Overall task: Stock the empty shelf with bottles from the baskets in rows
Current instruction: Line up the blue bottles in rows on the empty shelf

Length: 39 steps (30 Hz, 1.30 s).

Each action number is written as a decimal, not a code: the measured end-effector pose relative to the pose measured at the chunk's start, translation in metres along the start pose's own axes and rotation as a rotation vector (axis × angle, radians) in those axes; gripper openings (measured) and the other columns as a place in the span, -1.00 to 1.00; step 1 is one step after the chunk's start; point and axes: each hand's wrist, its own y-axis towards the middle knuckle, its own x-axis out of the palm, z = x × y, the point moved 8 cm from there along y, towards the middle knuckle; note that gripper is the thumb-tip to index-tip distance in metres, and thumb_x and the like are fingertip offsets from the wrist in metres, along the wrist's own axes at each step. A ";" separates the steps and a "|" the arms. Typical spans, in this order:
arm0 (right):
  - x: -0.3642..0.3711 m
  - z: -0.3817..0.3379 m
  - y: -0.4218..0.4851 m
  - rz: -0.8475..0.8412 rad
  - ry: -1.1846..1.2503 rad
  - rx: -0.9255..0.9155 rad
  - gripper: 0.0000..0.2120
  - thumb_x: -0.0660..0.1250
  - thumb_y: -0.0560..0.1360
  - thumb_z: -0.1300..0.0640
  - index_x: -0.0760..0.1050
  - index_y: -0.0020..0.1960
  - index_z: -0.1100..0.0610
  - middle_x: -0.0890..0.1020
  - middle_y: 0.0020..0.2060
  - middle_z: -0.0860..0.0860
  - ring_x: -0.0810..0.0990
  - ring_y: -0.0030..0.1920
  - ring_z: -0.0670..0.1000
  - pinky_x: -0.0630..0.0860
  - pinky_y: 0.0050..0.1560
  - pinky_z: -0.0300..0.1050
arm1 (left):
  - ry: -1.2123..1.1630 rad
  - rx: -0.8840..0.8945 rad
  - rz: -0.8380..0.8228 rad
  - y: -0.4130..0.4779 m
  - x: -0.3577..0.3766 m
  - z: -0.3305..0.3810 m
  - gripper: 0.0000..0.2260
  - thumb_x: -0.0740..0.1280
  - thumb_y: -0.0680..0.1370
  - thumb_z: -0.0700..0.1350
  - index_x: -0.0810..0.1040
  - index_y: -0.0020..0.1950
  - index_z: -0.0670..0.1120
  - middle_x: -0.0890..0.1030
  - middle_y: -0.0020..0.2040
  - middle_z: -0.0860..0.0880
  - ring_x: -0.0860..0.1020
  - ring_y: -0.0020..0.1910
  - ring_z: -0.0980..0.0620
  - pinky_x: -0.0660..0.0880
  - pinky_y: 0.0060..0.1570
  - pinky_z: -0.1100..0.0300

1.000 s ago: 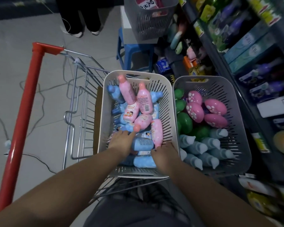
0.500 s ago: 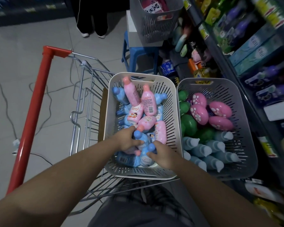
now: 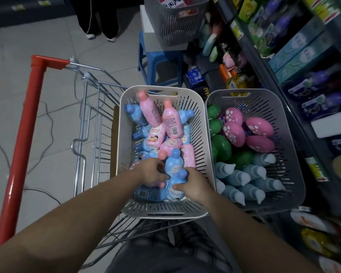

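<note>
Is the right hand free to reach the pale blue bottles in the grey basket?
Probably not yet: the right hand is closed around blue bottles in the white basket. The pale blue bottles lie uncovered alongside in the grey basket.

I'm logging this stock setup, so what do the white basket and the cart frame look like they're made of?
White basket: likely moulded plastic with a matte finish; its walls have regular slots and a thick rounded rim with a cut-out handle. Cart frame: bare metal wire, shiny silver, probably chromed or zinc-plated; thin welded rods catch the light. Its handle looks like glossy red plastic or a coating.
</note>
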 end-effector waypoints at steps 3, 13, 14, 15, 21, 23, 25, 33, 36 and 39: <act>0.003 -0.001 0.000 -0.058 0.132 -0.025 -0.25 0.50 0.39 0.29 0.27 0.45 -0.05 0.55 0.19 -0.07 0.51 0.17 -0.05 0.45 0.10 -0.18 | -0.348 0.012 -0.040 0.000 0.021 0.016 -0.61 0.50 0.44 0.02 0.53 0.21 -0.04 0.65 0.04 -0.04 0.64 0.03 -0.05 0.63 -0.01 0.00; -0.001 -0.003 0.008 -0.054 0.309 -0.063 -0.32 0.55 0.29 0.24 0.38 0.32 -0.05 0.61 0.12 -0.05 0.60 0.16 -0.02 0.55 0.21 0.05 | -0.505 0.048 0.026 0.010 0.021 0.022 -0.60 0.44 0.47 0.14 0.46 0.23 0.04 0.60 0.12 -0.04 0.59 0.13 -0.09 0.57 0.09 -0.11; -0.003 -0.004 0.005 -0.038 0.369 -0.063 -0.39 0.55 0.32 0.28 0.39 0.26 -0.05 0.62 0.08 -0.04 0.62 0.11 -0.04 0.57 0.17 0.01 | -0.553 0.031 -0.008 0.010 0.021 0.019 -0.61 0.45 0.41 0.20 0.49 0.16 0.10 0.61 0.12 -0.06 0.60 0.11 -0.12 0.58 0.07 -0.16; -0.006 -0.006 0.001 -0.029 0.424 -0.058 -0.46 0.54 0.35 0.31 0.41 0.19 -0.04 0.64 0.03 -0.04 0.65 0.04 -0.08 0.59 0.11 -0.06 | -0.603 -0.010 -0.054 0.010 0.022 0.014 -0.62 0.46 0.39 0.22 0.51 0.11 0.10 0.62 0.12 -0.10 0.61 0.08 -0.13 0.58 0.07 -0.19; -0.029 -0.030 -0.024 -0.001 0.748 -0.031 -0.77 0.42 0.52 0.06 0.58 0.08 0.18 0.68 0.05 0.21 0.68 0.05 0.17 0.64 0.02 0.16 | -0.718 -0.084 -0.378 -0.021 0.005 0.030 -0.64 0.36 0.52 0.17 0.51 0.23 0.02 0.66 -0.13 -0.03 0.62 -0.24 0.04 0.56 -0.15 0.13; -0.035 -0.043 -0.027 -0.008 0.902 0.012 -0.78 0.31 0.59 0.04 0.54 0.14 0.15 0.67 0.05 0.18 0.69 -0.01 0.14 0.65 -0.18 0.05 | -0.856 -0.111 -0.424 -0.027 -0.007 0.032 -0.57 0.32 0.55 0.17 0.50 0.30 -0.05 0.69 0.03 -0.10 0.68 -0.06 -0.07 0.61 -0.08 0.01; -0.044 -0.055 -0.029 0.022 0.994 -0.011 -0.72 0.27 0.60 -0.02 0.52 0.20 0.14 0.67 0.07 0.17 0.69 0.00 0.15 0.64 -0.19 0.06 | -0.956 -0.099 -0.417 -0.030 -0.018 0.037 -0.50 0.31 0.53 0.18 0.47 0.36 -0.10 0.64 0.20 -0.18 0.61 0.17 -0.18 0.56 0.11 -0.11; -0.103 -0.108 -0.050 0.195 1.148 -0.163 -0.56 0.27 0.56 -0.12 0.54 0.15 0.26 0.69 0.03 0.20 0.68 0.04 0.19 0.56 0.15 0.28 | -0.941 0.203 -0.306 -0.047 -0.060 0.113 -0.40 0.50 0.38 0.15 0.44 0.35 -0.01 0.67 0.13 -0.06 0.63 0.11 -0.05 0.61 -0.05 0.04; -0.134 -0.121 -0.068 0.215 1.126 -0.221 -0.58 0.19 0.63 -0.07 0.50 0.22 0.26 0.68 0.05 0.22 0.68 0.06 0.20 0.59 0.11 0.24 | -0.915 0.334 -0.292 -0.054 -0.069 0.155 -0.32 0.57 0.29 0.09 0.43 0.35 0.02 0.63 0.20 -0.11 0.59 0.20 -0.14 0.53 0.10 -0.05; -0.171 -0.126 -0.092 0.224 1.117 -0.284 -0.73 0.22 0.62 0.17 0.46 0.25 0.28 0.68 0.03 0.24 0.68 -0.01 0.21 0.64 -0.04 0.17 | -0.862 0.430 -0.275 -0.070 -0.079 0.204 -0.34 0.54 0.28 0.11 0.45 0.33 0.00 0.66 0.14 -0.05 0.63 0.09 -0.04 0.55 0.01 0.06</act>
